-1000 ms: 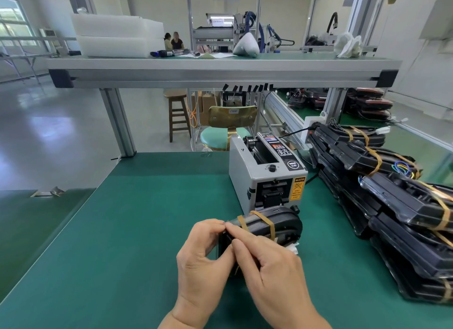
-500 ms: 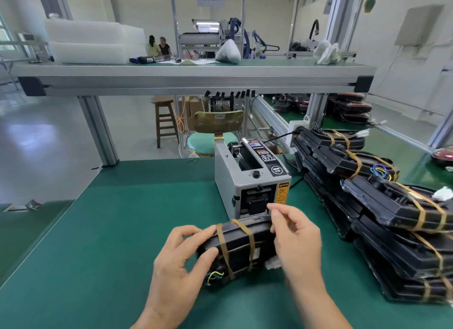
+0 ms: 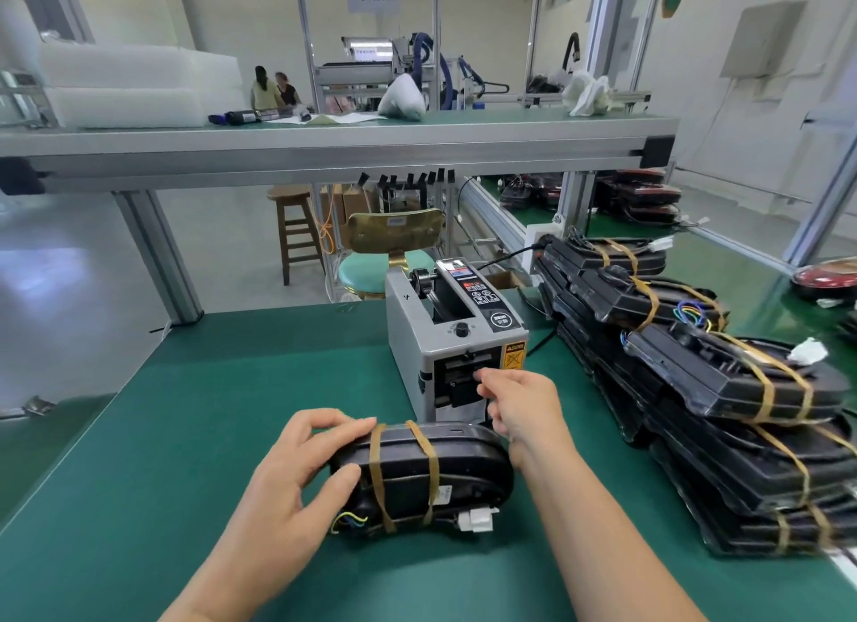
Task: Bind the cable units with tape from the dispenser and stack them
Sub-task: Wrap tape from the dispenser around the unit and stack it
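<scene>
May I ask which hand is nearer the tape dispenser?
Right. The right hand is at the front slot of the tape dispenser; the left hand grips the cable unit before it.

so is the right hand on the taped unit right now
No, the right hand is up at the tape dispenser slot, and only the left hand grips the black unit.

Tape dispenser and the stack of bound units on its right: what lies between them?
In the head view, a black cord runs across the strip of green mat between the tape dispenser and the stack.
</scene>
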Demonstrator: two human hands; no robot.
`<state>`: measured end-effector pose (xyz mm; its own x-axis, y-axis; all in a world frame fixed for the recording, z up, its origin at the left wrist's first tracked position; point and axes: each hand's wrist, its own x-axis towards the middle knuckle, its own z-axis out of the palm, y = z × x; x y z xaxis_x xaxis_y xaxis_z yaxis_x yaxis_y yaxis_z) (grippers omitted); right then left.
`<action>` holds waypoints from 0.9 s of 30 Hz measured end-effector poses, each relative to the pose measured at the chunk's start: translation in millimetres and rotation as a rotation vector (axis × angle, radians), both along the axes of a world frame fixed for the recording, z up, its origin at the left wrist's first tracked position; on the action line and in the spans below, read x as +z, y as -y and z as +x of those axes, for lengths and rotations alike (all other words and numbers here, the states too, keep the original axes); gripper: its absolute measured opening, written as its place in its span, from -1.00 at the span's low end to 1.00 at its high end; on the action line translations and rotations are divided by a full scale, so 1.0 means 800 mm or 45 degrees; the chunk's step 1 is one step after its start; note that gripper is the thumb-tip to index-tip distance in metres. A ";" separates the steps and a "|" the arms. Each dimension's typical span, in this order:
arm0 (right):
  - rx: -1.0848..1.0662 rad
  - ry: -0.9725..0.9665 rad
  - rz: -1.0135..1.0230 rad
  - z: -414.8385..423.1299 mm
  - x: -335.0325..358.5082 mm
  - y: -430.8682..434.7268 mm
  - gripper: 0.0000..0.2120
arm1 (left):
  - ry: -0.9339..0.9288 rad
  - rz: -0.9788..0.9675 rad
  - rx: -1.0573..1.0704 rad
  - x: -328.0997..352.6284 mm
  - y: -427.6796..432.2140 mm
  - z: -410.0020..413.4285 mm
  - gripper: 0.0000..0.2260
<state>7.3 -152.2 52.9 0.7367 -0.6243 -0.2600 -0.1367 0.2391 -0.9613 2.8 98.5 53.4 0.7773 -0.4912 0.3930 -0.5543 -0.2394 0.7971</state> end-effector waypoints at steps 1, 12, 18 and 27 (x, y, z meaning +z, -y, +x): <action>-0.006 -0.012 0.006 0.002 0.001 0.000 -0.87 | 0.005 0.015 0.004 0.001 0.000 0.000 -0.65; -0.084 -0.116 -0.061 0.016 0.007 -0.002 -0.84 | 0.470 0.537 0.134 0.027 0.032 -0.008 -0.59; -0.141 -0.170 -0.157 0.017 0.012 -0.008 -0.81 | 0.634 0.756 0.075 0.037 0.057 -0.002 -0.56; -0.003 0.188 0.017 -0.048 0.029 -0.011 -0.88 | 0.644 0.555 0.142 0.032 0.056 -0.003 -0.72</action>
<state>-31.5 -143.6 75.9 0.7662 -0.6231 -0.1571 0.0065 0.2520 -0.9677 0.4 53.5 78.9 0.6049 -0.6149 0.5059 -0.7871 -0.5579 0.2631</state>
